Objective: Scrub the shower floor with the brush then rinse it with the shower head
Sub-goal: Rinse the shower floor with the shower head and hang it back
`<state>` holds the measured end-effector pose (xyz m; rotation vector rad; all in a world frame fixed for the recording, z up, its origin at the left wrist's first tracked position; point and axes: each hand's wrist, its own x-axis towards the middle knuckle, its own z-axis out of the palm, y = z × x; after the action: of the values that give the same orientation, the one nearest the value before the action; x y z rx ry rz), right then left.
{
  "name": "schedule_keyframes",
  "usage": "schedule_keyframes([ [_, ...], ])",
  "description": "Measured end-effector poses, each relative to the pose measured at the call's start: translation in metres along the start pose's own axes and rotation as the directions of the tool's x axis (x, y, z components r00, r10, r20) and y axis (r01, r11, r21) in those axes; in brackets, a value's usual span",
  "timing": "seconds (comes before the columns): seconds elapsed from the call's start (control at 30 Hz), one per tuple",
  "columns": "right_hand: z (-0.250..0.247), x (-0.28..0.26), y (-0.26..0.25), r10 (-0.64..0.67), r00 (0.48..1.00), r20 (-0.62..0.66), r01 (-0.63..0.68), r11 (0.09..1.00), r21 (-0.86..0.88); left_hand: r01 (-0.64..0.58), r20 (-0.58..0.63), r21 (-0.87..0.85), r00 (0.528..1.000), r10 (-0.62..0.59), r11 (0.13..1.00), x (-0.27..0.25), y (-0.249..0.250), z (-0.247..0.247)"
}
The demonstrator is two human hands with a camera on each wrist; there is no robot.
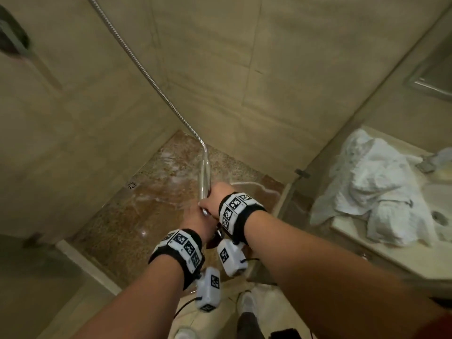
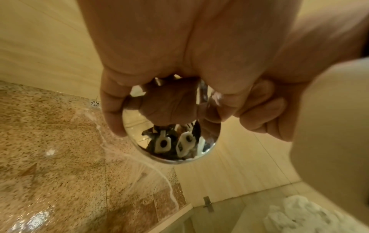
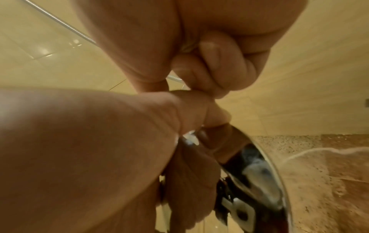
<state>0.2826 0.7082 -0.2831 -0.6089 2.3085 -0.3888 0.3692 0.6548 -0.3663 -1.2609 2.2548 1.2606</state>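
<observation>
Both hands hold the chrome shower head [image 2: 173,141] over the speckled brown shower floor [image 1: 137,216]. My right hand [image 1: 216,195] grips its handle [image 1: 205,172], where the metal hose [image 1: 137,59] comes down from the upper left. My left hand [image 1: 195,216] sits just below, its fingers [image 2: 111,113] curled round the back of the round head. In the right wrist view the right hand's fingers [image 3: 211,63] wrap the handle above the head [image 3: 259,170]. Water [image 2: 127,159] sprays from the head onto the wet floor [image 3: 329,173]. No brush is in view.
A round drain [image 1: 132,185] sits at the floor's far left by the beige tiled wall [image 1: 220,69]. A pale curb [image 1: 85,263] edges the shower in front. A glass panel with a hinge [image 1: 302,173] stands right; beyond it, crumpled white towels [image 1: 376,189] lie by a sink [image 1: 437,206].
</observation>
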Motion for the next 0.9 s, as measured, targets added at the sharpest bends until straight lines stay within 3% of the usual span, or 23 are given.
schedule_keyframes([
  [0.23,0.002,0.003,0.014,0.065,0.997,-0.033,-0.060,0.991,0.116,-0.075,0.042,-0.105,0.996,0.080,0.992,-0.016,0.014,0.003],
  [0.53,0.010,0.001,0.015,0.114,0.992,-0.059,-0.104,0.982,0.157,-0.118,0.059,-0.120,0.990,0.126,0.986,-0.006,-0.004,0.010],
  [0.9,0.021,0.002,0.000,0.054,0.998,-0.019,-0.047,0.965,0.258,-0.032,0.010,-0.177,0.999,0.034,0.984,-0.025,-0.022,-0.025],
])
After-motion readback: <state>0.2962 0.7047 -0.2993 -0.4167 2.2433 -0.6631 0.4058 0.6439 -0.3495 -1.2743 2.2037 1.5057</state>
